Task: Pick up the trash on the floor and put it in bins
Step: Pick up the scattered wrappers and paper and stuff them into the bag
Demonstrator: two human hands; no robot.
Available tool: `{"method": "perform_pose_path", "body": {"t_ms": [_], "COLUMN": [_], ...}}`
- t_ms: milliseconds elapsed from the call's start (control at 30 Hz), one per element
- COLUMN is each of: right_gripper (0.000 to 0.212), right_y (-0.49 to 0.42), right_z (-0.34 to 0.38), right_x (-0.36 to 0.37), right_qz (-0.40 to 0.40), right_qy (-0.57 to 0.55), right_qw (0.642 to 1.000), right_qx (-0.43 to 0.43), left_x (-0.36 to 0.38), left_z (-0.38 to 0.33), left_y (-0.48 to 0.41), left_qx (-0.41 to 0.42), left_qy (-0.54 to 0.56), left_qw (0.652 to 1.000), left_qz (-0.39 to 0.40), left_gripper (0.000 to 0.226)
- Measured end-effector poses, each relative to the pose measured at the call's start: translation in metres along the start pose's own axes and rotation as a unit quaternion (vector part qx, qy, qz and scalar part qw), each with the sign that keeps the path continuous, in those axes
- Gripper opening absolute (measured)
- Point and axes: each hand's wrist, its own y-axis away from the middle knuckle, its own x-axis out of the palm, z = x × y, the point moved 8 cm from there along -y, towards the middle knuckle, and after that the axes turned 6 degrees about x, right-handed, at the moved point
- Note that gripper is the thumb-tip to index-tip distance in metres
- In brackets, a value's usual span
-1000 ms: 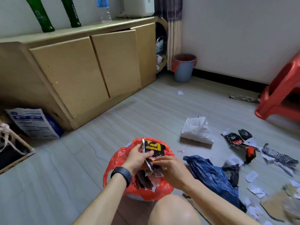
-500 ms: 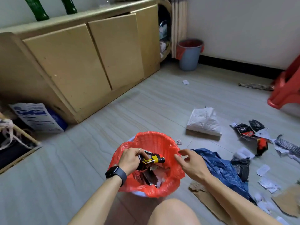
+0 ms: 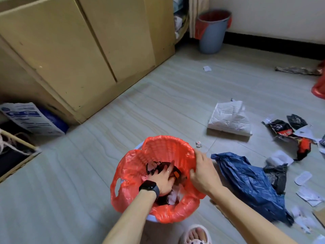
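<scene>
L hand (image 3: 162, 180) flat, fingers spread (palm down); R hand (image 3: 202, 173) clenched.

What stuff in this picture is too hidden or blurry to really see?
- Head view: the left hand pressed into the red-lined bin covers the trash beneath; whether it grips anything is unclear.
- The red plastic stool is cut off by the right edge.
- The far blue bin: its inside is hidden by its own rim.
- The printing on the black snack wrapper is too small to read.
</scene>
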Motion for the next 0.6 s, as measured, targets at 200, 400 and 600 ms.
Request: {"method": "perform_pose_path", "body": {"t_ms": [200, 400, 600], "right_gripper": [0.079, 0.077, 0.076], "right_y": [-0.006, -0.009, -0.008], "right_z": [-0.007, -0.009, -0.012], "right_x": [0.013, 0.014, 0.012], "right_qz": [-0.005, -0.01, -0.003], "right_qy": [-0.043, -0.047, -0.043], "right_qw": [0.999, 0.999, 0.999], "right_qx": [-0.019, -0.006, 0.013], "left_x": [0.043, 0.061, 0.019], "left_z": [0.025, 0.029, 0.014], "left_y": [-0.034, -0.055, -0.034], "left_qx": [-0.08, -0.087, -0.068], "left_qy": [-0.04, -0.108, 0.032], "left_qw": [0.996, 0.988, 0.997], "left_qz": [0.027, 0.065, 0.005], "left_gripper": [0.065, 0.066, 0.076]}}
